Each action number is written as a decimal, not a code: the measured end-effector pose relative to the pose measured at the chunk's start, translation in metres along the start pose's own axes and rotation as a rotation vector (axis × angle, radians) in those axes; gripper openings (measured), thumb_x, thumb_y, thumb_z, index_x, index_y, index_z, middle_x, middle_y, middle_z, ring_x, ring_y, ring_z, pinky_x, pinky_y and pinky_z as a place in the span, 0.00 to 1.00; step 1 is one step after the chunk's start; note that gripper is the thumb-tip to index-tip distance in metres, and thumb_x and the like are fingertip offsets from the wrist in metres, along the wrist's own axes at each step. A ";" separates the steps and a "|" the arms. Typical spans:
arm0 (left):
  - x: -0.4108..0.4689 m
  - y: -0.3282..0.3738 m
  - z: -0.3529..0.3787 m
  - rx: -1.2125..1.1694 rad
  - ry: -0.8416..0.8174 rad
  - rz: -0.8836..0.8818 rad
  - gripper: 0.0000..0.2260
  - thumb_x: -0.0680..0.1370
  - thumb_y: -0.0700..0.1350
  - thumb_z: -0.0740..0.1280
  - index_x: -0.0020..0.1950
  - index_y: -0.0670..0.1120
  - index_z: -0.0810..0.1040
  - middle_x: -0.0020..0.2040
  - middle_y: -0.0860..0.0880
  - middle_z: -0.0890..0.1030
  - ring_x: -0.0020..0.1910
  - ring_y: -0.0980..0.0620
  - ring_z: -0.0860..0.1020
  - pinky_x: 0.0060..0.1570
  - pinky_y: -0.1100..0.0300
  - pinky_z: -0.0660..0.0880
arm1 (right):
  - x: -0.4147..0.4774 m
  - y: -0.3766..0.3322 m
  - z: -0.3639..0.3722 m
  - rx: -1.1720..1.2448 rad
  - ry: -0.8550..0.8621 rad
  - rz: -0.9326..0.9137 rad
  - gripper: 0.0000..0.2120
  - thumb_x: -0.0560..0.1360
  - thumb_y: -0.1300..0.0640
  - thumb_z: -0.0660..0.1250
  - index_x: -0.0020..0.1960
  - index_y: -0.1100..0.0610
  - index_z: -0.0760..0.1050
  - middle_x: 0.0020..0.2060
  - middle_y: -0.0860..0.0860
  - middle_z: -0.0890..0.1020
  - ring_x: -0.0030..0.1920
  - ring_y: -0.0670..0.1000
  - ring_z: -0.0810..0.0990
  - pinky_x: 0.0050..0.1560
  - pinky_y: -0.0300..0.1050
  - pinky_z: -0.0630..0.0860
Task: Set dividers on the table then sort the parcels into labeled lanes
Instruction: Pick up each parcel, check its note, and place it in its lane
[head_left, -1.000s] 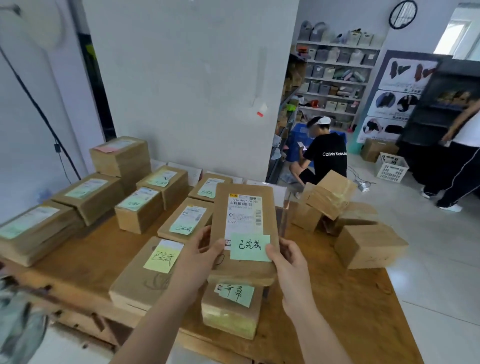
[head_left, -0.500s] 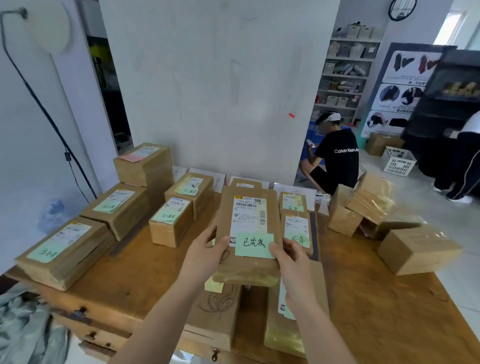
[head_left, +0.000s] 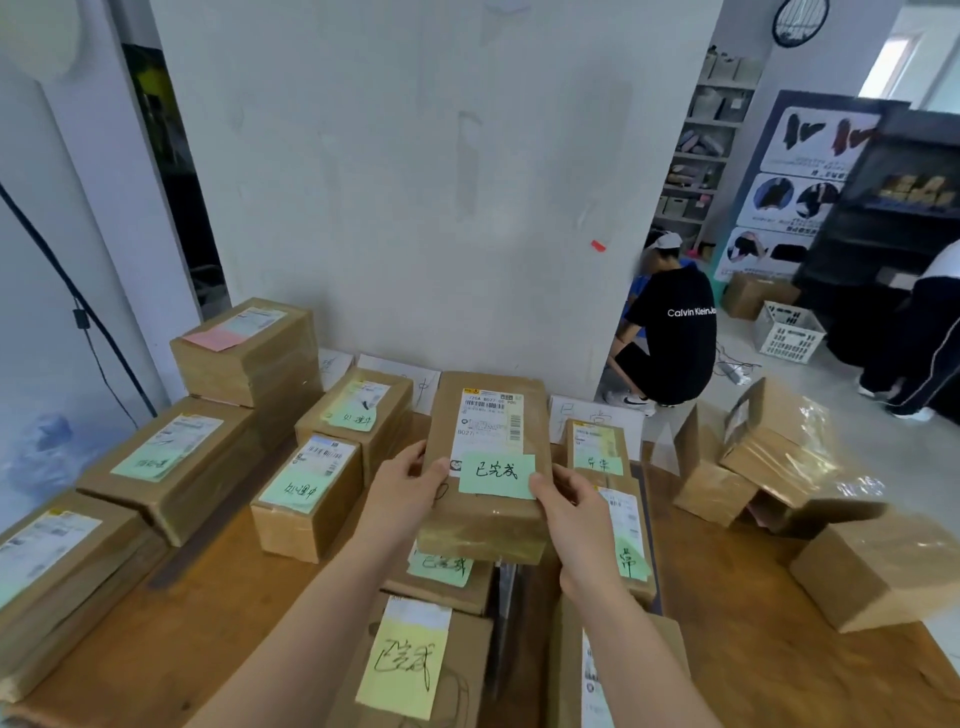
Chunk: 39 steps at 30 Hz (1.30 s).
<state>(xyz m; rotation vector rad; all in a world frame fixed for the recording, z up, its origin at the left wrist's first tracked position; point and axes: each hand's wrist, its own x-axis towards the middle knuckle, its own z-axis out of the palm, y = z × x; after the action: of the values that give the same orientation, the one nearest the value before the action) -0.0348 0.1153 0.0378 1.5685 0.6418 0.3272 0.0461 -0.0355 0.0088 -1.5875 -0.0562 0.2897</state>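
Note:
I hold a flat brown parcel with a white shipping label and a green handwritten note above the middle of the wooden table. My left hand grips its left edge and my right hand grips its right edge. Beneath it lie two parcels in a row: one with a green note and one with a yellow note. A dark divider strip runs between this row and the right row of parcels. White paper lane labels lie against the wall.
Several labelled boxes stand on the left half of the table. Unlabelled taped boxes pile up at the right edge. A person in a black shirt crouches on the floor behind; another person stands at far right.
The view has swung to the right and closer over the table. The parcel stays in both hands and now hangs over the middle row, further from me than before.

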 end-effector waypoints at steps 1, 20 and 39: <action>0.010 0.002 0.001 -0.002 -0.006 0.003 0.12 0.81 0.45 0.63 0.63 0.57 0.71 0.48 0.58 0.80 0.52 0.51 0.81 0.57 0.48 0.78 | 0.010 -0.002 0.003 -0.009 0.004 -0.009 0.14 0.77 0.52 0.68 0.62 0.51 0.73 0.54 0.47 0.80 0.53 0.46 0.79 0.48 0.43 0.78; 0.183 0.016 0.011 0.078 -0.113 0.057 0.17 0.82 0.44 0.60 0.71 0.52 0.69 0.52 0.57 0.77 0.54 0.56 0.77 0.45 0.67 0.72 | 0.159 -0.014 0.061 -0.130 0.153 -0.034 0.07 0.78 0.52 0.67 0.56 0.49 0.74 0.49 0.43 0.80 0.50 0.42 0.78 0.54 0.45 0.78; 0.224 -0.024 0.019 0.309 -0.130 0.088 0.15 0.81 0.51 0.60 0.68 0.56 0.70 0.61 0.53 0.77 0.59 0.53 0.76 0.58 0.51 0.76 | 0.178 0.017 0.069 -0.317 0.181 0.002 0.17 0.80 0.48 0.62 0.67 0.50 0.72 0.55 0.44 0.79 0.56 0.45 0.77 0.53 0.43 0.77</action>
<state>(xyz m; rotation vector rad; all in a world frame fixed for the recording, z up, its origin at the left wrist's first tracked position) 0.1503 0.2291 -0.0254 1.9006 0.5411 0.1946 0.2005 0.0693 -0.0350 -1.9224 0.0420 0.1415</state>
